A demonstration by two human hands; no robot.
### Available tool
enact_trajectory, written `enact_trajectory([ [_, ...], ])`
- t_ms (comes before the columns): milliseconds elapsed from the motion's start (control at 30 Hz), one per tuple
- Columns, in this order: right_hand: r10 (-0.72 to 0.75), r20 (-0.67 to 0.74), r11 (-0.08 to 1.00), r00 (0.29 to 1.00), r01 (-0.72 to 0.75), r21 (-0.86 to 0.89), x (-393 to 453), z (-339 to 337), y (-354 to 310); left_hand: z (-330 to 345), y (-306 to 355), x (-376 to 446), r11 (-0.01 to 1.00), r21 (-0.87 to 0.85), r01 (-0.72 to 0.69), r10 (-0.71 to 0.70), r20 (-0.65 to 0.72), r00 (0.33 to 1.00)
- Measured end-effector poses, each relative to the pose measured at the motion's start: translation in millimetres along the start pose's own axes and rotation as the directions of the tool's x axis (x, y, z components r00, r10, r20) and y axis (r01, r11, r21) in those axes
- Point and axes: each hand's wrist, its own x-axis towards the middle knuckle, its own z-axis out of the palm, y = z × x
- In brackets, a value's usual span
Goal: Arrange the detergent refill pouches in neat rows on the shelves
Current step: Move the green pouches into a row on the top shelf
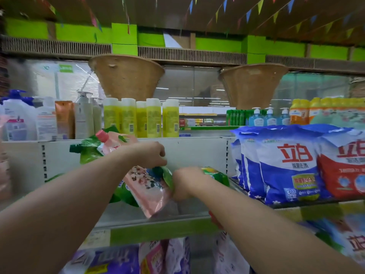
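Hands both clenched: left hand [153,155] and right hand [186,181] grip green pouch [166,176] over pink pouch [147,191], above shelf [158,219] front edge.

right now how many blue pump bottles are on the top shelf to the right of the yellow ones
3, side by side on the upper shelf right of centre: left, middle, right, between the green bottles and orange bottles. More may be hidden behind them.
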Motion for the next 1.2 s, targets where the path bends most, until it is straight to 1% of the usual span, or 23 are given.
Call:
enact_trajectory([
  [67, -0.029, -0.045, 0.998, 0.999, 0.027, -0.053, -1, 0, -5, -2, -2, 6, 1.000, -0.010, -0.016, 0.016, -0.034, 0.999],
  [133, -0.050, -0.071, 0.997, 0.996, 0.046, -0.067, -3, -2, -6, -3, -5, 13, 1.000, 0.001, -0.015, 0.015, -0.054, 0.998],
  [167, -0.051, -0.075, 0.998, 0.996, 0.048, -0.051, -2, -5, -4, -3, -8, 17, 1.000, 0.002, -0.012, 0.012, -0.064, 0.998],
  [233, -0.019, -0.085, 0.999, 0.996, 0.022, 0.036, -2, -12, 7, -6, -16, 25, 1.000, -0.008, -0.003, 0.002, -0.089, 0.996],
  [300, 0.078, -0.121, 0.987, 0.990, -0.060, 0.146, -2, -21, 24, -11, -25, 32, 0.999, -0.048, 0.017, -0.023, -0.118, 0.993],
  [400, 0.268, -0.206, 0.923, 0.941, -0.189, 0.335, -4, -31, 61, -12, -30, 45, 0.990, -0.127, 0.058, -0.077, -0.154, 0.985],
  [467, 0.330, -0.241, 0.885, 0.913, -0.210, 0.415, -5, -36, 81, -7, -27, 53, 0.978, -0.187, 0.091, -0.117, -0.133, 0.984],
  [533, 0.370, -0.265, 0.847, 0.890, -0.206, 0.490, -9, -41, 99, 0, -18, 64, 0.958, -0.263, 0.115, -0.139, -0.076, 0.987],
  [600, 0.461, -0.290, 0.748, 0.839, -0.191, 0.636, -15, -38, 115, 6, -4, 75, 0.923, -0.365, 0.125, -0.137, -0.007, 0.991],
  [667, 0.560, -0.290, 0.660, 0.776, -0.207, 0.722, -25, -29, 128, 12, 13, 88, 0.856, -0.504, 0.111, -0.109, 0.034, 0.993],
  [700, 0.588, -0.279, 0.627, 0.759, -0.209, 0.751, -30, -23, 134, 14, 22, 94, 0.812, -0.575, 0.096, -0.085, 0.045, 0.995],
  [800, 0.630, -0.208, 0.500, 0.748, -0.186, 0.846, -44, -11, 142, 22, 53, 111, 0.677, -0.734, 0.053, -0.014, 0.060, 0.998],
  [833, 0.634, -0.193, 0.476, 0.749, -0.181, 0.861, -47, -11, 143, 23, 63, 116, 0.628, -0.777, 0.045, 0.001, 0.059, 0.998],
  [867, 0.632, -0.189, 0.475, 0.752, -0.182, 0.861, -48, -12, 144, 24, 73, 122, 0.580, -0.814, 0.040, 0.012, 0.057, 0.998],
  [933, 0.617, -0.198, 0.507, 0.762, -0.192, 0.841, -48, -12, 143, 24, 89, 133, 0.487, -0.873, 0.032, 0.030, 0.054, 0.998],
  [1000, 0.592, -0.215, 0.590, 0.776, -0.236, 0.772, -47, -12, 141, 26, 100, 143, 0.395, -0.918, 0.035, 0.026, 0.049, 0.998],
  [1067, 0.595, -0.218, 0.660, 0.774, -0.315, 0.682, -45, -11, 138, 31, 106, 154, 0.302, -0.952, 0.046, 0.023, 0.056, 0.998],
  [1167, 0.616, -0.245, 0.681, 0.749, -0.350, 0.643, -41, -10, 137, 44, 114, 166, 0.176, -0.979, 0.103, 0.072, 0.117, 0.990],
  [1200, 0.615, -0.252, 0.692, 0.747, -0.358, 0.627, -40, -10, 138, 47, 116, 168, 0.152, -0.981, 0.119, 0.082, 0.132, 0.988],
])
